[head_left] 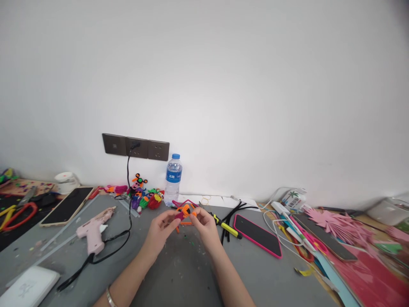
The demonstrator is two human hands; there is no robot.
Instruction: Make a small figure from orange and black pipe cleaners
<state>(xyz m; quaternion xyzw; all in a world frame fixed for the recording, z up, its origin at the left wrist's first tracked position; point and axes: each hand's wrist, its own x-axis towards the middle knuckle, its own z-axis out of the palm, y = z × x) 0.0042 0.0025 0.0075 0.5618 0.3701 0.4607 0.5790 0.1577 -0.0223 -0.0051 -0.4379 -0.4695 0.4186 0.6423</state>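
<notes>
Orange-and-magenta fuzzy piece (185,209) is held over the worktop (188,281), pinched between the fingers of the left hand (159,228) and of the right hand (205,224), which are almost closed on it. Near the right hand, a yellow-and-black tool (230,229) is laid. Behind, a water bottle (173,181) is stood; at left, a pink glue gun (93,232) is placed; at right, a pink-edged phone (258,236) is seen.

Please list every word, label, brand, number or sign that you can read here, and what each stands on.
"冰露", as best I can read it: on the bottle; the smaller print there is too small to read.
Packet: characters under a palm tree, too blurred to read.
White box: a grey marking, too blurred to read.
</notes>
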